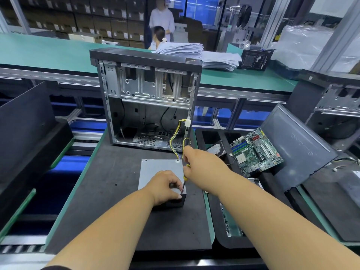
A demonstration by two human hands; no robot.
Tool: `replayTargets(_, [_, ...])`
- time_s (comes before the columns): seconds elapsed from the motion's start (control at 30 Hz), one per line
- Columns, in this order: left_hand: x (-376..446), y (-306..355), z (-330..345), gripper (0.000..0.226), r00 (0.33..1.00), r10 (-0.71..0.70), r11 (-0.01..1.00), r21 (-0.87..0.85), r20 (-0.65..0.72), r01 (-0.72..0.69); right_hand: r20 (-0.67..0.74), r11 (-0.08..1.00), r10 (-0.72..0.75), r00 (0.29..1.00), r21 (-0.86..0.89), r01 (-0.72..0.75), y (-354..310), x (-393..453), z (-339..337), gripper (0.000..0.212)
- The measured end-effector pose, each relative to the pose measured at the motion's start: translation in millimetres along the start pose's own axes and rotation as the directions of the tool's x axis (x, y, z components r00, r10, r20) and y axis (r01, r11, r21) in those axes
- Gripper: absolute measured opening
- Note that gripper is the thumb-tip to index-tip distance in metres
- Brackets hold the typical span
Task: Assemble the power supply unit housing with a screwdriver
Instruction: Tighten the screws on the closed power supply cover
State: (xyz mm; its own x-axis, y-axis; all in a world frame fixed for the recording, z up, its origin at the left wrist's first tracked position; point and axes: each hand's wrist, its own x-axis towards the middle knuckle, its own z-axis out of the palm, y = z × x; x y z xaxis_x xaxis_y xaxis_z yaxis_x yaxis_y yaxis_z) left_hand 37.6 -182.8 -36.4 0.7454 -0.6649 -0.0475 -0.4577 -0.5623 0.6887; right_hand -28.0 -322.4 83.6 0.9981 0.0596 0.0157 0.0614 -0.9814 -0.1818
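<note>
We are looking down on the power supply unit (158, 172), a grey metal box lying flat on the dark mat (109, 201) in the middle of the bench, just in front of the open computer case (148, 98). Our left hand (165, 187) is resting on the near end of the box's top, fingers curled in tight and bunched near the near-right corner; whether they are pinching something small there, we cannot tell. Our right hand (202, 166) is gripping the screwdriver (184, 181), closed fully round its yellow-and-black handle, so that only a sliver of the handle is peeking out below the fist. The dark shaft is slanting down and to the left, and its tip is meeting the top of the box at that near-right corner, right beside the left fingertips. The unit's yellow and black wires (176, 139) are looping up from its far edge, behind the right hand, towards the case, ending in a white connector. Off to the right, a green motherboard (257, 151) is sitting tilted in a black tray (212, 221). Beyond the case, a stack of papers (196, 53) is lying on the green bench.
</note>
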Motion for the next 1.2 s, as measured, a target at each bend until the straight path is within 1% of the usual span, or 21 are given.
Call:
replayTargets(0.07, [0,-1,1,0.026,1.0,0.005,1.0,0.003,-0.001,-0.005,-0.008,0.996,0.031,0.999,-0.088,-0.032,0,0,0,0.025])
replayTargets(0.13, [0,-2,1,0.027,1.0,0.003,1.0,-0.002,-0.001,-0.003,-0.03,0.975,0.089,0.996,-0.202,-0.093,0,1,2,0.036])
replayTargets(0.2, [0,-2,1,0.029,1.0,0.003,1.0,-0.003,0.001,-0.003,-0.074,0.962,0.128,0.989,-0.234,-0.142,1,0,7,0.045])
replayTargets(0.23, [0,-2,1,0.03,1.0,0.003,1.0,-0.005,0.002,-0.003,-0.091,0.965,0.138,0.986,-0.213,-0.154,1,-1,8,0.043])
replayTargets(0.3, [0,-1,0,0.031,1.0,-0.002,1.0,-0.011,0.003,0.002,-0.102,0.983,0.135,0.985,-0.108,-0.146,2,-1,8,0.027])
replayTargets(0.33, [0,-1,0,0.031,1.0,-0.005,1.0,-0.009,0.003,0.005,-0.082,0.991,0.119,0.99,-0.049,-0.123,3,-1,7,0.02])
replayTargets(0.4, [0,0,0,0.03,1.0,-0.007,1.0,0.002,0.004,0.007,-0.039,0.998,0.068,0.997,0.016,-0.068,5,-1,5,0.031])
replayTargets(0.47, [0,0,0,0.03,1.0,-0.007,1.0,0.009,0.005,0.007,-0.071,0.998,0.056,0.996,-0.003,-0.056,7,-2,6,0.035])
replayTargets(0.57, [-1,-1,0,0.029,1.0,-0.007,1.0,0.01,0.01,0.007,-0.111,0.984,0.096,0.989,-0.141,-0.111,12,-3,11,0.035])
replayTargets(0.63, [0,-1,0,0.026,1.0,-0.003,1.0,0.006,0.006,0.003,-0.108,0.99,0.101,0.989,-0.09,-0.111,12,-4,13,0.032])
replayTargets(0.73, [0,0,0,0.026,1.0,0.003,1.0,0.005,0.002,-0.003,-0.105,0.999,0.027,0.994,0.021,-0.025,10,-5,11,0.032])
replayTargets(0.8, [0,0,0,0.027,1.0,0.003,1.0,0.007,0.002,-0.003,-0.119,1.0,-0.02,0.993,0.014,0.022,9,-5,8,0.033])
replayTargets(0.83, [-1,-1,0,0.028,1.0,0.003,1.0,0.006,0.0,-0.003,-0.125,1.0,-0.025,0.992,-0.018,0.023,9,-5,8,0.033])
replayTargets(0.9, [-1,0,0,0.028,1.0,0.003,1.0,0.008,0.0,-0.003,-0.112,0.994,0.006,0.994,-0.107,-0.018,10,-6,10,0.033])
replayTargets(0.93, [-1,0,0,0.029,1.0,0.004,1.0,0.01,0.0,-0.004,-0.096,0.992,0.031,0.995,-0.119,-0.042,10,-6,11,0.033])
replayTargets(1.0, [-1,1,0,0.029,1.0,0.003,1.0,0.006,0.002,-0.003,-0.079,0.997,0.057,0.995,-0.039,-0.06,9,-7,10,0.027])
replayTargets(1.07, [-1,1,0,0.029,1.0,0.002,1.0,-0.004,0.0,-0.002,-0.056,0.999,0.029,0.998,0.034,-0.027,8,-7,6,0.026])
replayTargets(1.13, [-1,1,0,0.029,1.0,0.002,1.0,-0.005,-0.001,-0.002,-0.035,0.999,-0.003,0.999,0.045,0.004,7,-7,3,0.028])
replayTargets(1.2, [-1,0,0,0.029,1.0,0.0,1.0,-0.006,-0.002,0.0,-0.045,1.0,0.004,0.999,-0.002,-0.005,7,-5,3,0.024])
